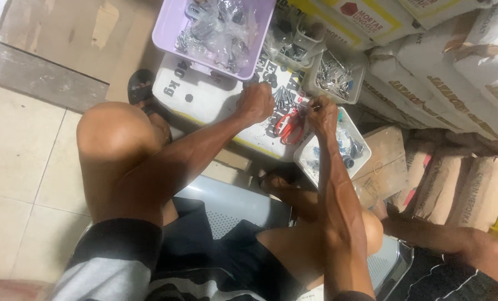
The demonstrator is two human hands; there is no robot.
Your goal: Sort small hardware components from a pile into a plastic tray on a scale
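Grey metal screws (283,96) piled on white sack (215,100), left hand (255,102) fisted over them, right hand (322,114) pinching one.

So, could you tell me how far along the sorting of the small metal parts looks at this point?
Done: the purple tray holds filled clear bags, and a white tray holds loose metal parts. In hand: the left hand rests closed on the white sack beside a pile of screws, while the right hand pinches something too small to identify above red scissors. Left: that pile, not yet sorted.
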